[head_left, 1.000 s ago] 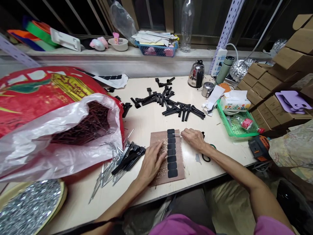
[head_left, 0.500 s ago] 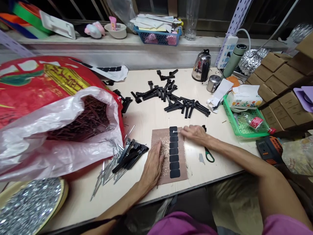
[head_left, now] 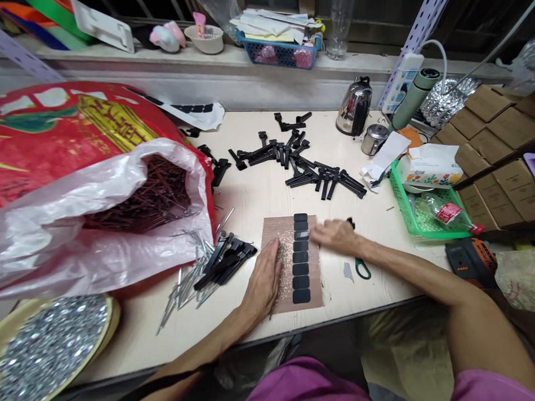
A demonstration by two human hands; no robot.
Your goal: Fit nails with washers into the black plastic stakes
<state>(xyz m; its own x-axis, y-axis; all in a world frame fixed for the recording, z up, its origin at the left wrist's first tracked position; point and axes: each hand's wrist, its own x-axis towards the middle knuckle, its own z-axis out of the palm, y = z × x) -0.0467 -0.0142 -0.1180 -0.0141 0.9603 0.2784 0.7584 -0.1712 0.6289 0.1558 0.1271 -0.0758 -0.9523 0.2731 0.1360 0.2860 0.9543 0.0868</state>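
A brown board point(head_left: 288, 228) lies on the table with a column of several black rounded pads point(head_left: 301, 257) along its right part. Pale scuffed patches show on the board's surface left of the pads. My left hand point(head_left: 263, 278) rests flat along the board's left edge, fingers stretched out and holding nothing. At the right edge, my right hand point(head_left: 332, 235) is blurred, its fingers pinched together beside the upper pads. A light grey sliver lies over one pad near those fingertips; whether they grip it is hidden.
Left stand a red sack point(head_left: 121, 128) of dark thin rods and a bowl point(head_left: 112, 320) of shiny pieces. Black clips point(head_left: 228, 259) lie on metal rods beside the board. More black clips point(head_left: 292, 156), a kettle point(head_left: 354, 106), a green basket point(head_left: 437, 231) and green-handled scissors point(head_left: 363, 269) lie beyond.
My right hand has moved down slightly along the column of pads, and the grey sliver now lies on a lower pad. My left hand stays on the board. The view has shifted slightly.
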